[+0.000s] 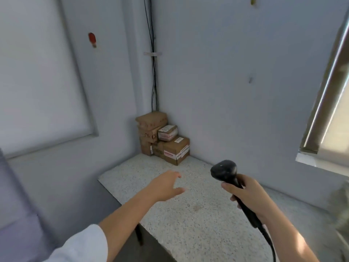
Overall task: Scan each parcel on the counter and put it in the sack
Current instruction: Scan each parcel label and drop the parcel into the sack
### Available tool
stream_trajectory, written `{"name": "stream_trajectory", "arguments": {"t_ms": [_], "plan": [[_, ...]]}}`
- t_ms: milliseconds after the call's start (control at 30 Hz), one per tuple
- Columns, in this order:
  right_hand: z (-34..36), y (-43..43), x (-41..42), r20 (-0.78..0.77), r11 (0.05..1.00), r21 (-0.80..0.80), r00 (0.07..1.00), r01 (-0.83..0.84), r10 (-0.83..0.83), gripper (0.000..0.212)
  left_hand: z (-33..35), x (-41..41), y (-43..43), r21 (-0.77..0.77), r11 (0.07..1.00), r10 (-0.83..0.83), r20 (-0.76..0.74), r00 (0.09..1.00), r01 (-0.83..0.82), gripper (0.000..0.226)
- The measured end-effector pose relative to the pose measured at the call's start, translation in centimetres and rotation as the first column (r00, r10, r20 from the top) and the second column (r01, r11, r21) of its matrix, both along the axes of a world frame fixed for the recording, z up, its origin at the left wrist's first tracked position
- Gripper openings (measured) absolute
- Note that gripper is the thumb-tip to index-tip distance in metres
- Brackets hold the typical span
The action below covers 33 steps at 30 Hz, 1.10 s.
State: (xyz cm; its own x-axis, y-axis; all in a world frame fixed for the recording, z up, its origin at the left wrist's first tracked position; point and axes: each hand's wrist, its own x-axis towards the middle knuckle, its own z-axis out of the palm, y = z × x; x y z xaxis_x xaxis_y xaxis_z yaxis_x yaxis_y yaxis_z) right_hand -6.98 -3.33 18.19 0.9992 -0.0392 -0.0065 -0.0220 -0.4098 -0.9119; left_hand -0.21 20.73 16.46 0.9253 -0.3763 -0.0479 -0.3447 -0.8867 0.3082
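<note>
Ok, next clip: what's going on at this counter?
A person stands at a speckled counter. The right-hand grip holds a black barcode scanner by its handle, with the head aimed toward the far corner. The left-hand grip is empty, fingers spread, stretched out over the counter toward a stack of cardboard parcels in that corner. It touches none of them. No sack is clearly in view.

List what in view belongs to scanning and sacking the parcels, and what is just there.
Job: stacked brown cardboard parcels in the corner; black handheld scanner, gripped by the right hand; open left hand; speckled stone counter.
Just there: black cables down the wall corner; small red fixture on the left wall; window frame at right.
</note>
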Motion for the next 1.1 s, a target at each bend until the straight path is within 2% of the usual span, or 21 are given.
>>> {"name": "stream_trajectory", "arguments": {"t_ms": [300,467,533,667,833,1100], "plan": [[-0.6,5.7,7.4,-0.045,0.998,-0.061,0.999,0.021,-0.023,0.021,-2.0,7.3,6.4,0.013,0.999,0.034,-0.092,0.995,-0.033,0.059],[-1.4,6.3,13.7,-0.075,0.997,-0.076,0.997,0.023,-0.029,0.023,-4.2,13.1,6.9,0.110,0.994,0.050,-0.262,0.964,-0.021,0.058],[-1.7,6.4,16.6,-0.088,0.998,-0.065,0.996,0.008,-0.014,0.022,-4.8,15.8,6.8,0.124,0.992,0.060,-0.287,0.956,-0.025,0.057],[-2.1,6.8,22.3,-0.099,0.999,-0.032,0.995,0.013,-0.016,0.022,-4.8,21.7,6.7,0.080,0.994,0.089,-0.207,0.974,-0.074,0.056],[-1.8,8.0,28.2,-0.078,0.999,-0.004,0.996,0.052,-0.052,0.023,-4.8,27.5,7.2,-0.054,0.986,0.150,-0.088,0.985,-0.155,0.052],[-3.3,10.6,36.9,-0.025,0.986,-0.118,0.992,0.118,-0.122,0.030,-5.8,39.5,9.2,-0.108,0.964,0.239,-0.051,0.970,-0.243,0.033]]}}
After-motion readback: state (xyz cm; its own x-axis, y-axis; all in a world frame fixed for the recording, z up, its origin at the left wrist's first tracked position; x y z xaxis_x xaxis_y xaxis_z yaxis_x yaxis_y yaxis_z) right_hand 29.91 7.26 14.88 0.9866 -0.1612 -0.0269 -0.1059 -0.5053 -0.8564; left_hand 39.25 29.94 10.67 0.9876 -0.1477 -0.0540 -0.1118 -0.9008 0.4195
